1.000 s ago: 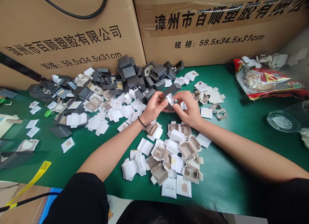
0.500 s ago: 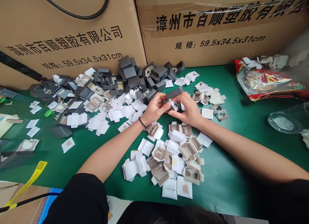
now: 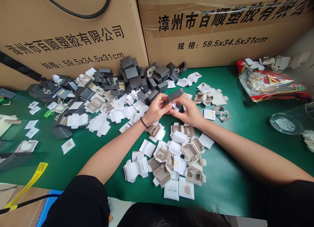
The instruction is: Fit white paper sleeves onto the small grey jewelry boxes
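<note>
My left hand (image 3: 155, 110) and my right hand (image 3: 189, 111) meet above the green table (image 3: 235, 122), both closed on one small dark grey box (image 3: 174, 95) with a white paper insert showing at its underside. The box's lid tilts up towards the right. A hair tie rings my left wrist. Right behind the hands lies a heap of similar grey boxes (image 3: 137, 77). In front of my wrists lies a pile of white and beige folded inserts (image 3: 177, 158).
Two large cardboard cartons (image 3: 73, 34) wall off the back of the table. More boxes and white cards (image 3: 80, 103) spread to the left. A red snack bag (image 3: 267, 81) and a glass vessel (image 3: 287, 121) sit at the right. A yellow tag (image 3: 36, 173) lies at the near left.
The hands have turned the box: the white insert, earlier pinched on top between the fingers, now sits under the grey lid, which has swung up and over. The hands stayed in place.
</note>
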The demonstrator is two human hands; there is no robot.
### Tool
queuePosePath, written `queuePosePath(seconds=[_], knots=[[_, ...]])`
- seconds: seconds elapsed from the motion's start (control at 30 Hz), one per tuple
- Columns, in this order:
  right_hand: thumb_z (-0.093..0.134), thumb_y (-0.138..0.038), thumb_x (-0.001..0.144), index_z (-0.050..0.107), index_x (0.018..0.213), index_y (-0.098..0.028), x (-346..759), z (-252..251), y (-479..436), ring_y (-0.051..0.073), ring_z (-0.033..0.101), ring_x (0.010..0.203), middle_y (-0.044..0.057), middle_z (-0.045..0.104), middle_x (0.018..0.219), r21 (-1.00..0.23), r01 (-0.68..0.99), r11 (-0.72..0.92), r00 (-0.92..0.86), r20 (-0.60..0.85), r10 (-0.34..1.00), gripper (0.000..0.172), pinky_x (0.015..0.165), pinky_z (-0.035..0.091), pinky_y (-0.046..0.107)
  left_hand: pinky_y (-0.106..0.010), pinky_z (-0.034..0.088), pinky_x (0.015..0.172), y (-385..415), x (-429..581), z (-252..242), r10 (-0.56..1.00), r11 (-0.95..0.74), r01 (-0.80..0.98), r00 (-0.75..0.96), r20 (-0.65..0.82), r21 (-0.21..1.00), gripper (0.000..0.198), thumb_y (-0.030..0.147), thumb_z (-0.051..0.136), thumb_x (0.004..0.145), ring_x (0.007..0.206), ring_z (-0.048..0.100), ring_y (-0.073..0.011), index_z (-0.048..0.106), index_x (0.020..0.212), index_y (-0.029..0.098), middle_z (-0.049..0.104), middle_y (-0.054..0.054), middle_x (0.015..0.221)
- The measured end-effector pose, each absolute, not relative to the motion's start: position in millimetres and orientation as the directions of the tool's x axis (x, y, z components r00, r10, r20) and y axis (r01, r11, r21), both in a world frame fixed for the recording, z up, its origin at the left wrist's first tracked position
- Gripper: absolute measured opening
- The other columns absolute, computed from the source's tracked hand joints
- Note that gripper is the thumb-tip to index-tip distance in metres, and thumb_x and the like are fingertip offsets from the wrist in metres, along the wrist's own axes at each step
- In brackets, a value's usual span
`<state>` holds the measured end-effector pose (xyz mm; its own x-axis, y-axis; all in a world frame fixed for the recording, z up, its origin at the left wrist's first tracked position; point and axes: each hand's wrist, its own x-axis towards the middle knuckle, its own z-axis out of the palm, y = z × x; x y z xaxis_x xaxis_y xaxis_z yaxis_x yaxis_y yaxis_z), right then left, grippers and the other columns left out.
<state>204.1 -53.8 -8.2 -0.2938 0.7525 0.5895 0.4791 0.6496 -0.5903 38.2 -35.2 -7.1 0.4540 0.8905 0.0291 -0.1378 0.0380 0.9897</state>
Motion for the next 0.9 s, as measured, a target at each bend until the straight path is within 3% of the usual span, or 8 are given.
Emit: queuePosePath(seconds=[0.33, 0.53, 0.9], knots=[[0.057, -0.044, 0.081, 0.056, 0.085, -0.021, 203, -11, -52, 0.018, 0.053, 0.073, 0.004, 0.06, 0.082, -0.619, 0.444, 0.648, -0.286, 0.587, 0.757, 0.023, 0.066, 0.045, 0.032, -0.023, 0.053, 0.065, -34, 37, -8, 0.89, 0.05, -0.143, 0.456, 0.021, 0.989, 0.046, 0.045, 0.071, 0.067, 0.071, 0.054, -0.009, 0.042, 0.093, 0.02, 0.048, 0.002, 0.082], [0.059, -0.046, 0.08, 0.057, 0.092, -0.022, 201, -14, -60, 0.018, 0.057, 0.073, 0.005, 0.062, 0.085, -0.652, 0.49, 0.579, -0.139, 0.597, 0.79, 0.027, 0.068, 0.049, 0.033, -0.023, 0.053, 0.066, -34, 39, -6, 0.902, 0.053, -0.135, 0.431, 0.01, 0.989, 0.047, 0.047, 0.07, 0.067, 0.073, 0.054, -0.0085, 0.042, 0.095, 0.021, 0.047, 0.002, 0.084], [0.056, -0.038, 0.085, 0.067, 0.099, -0.024, 198, -16, -65, 0.021, 0.063, 0.091, 0.008, 0.068, 0.098, -0.615, 0.524, 0.589, -0.107, 0.638, 0.762, 0.022, 0.079, 0.053, 0.038, -0.026, 0.055, 0.07, -35, 42, -5, 0.92, 0.064, -0.168, 0.391, 0.007, 0.984, 0.048, 0.046, 0.071, 0.067, 0.077, 0.056, -0.0096, 0.042, 0.094, 0.019, 0.05, 0.0, 0.088]])
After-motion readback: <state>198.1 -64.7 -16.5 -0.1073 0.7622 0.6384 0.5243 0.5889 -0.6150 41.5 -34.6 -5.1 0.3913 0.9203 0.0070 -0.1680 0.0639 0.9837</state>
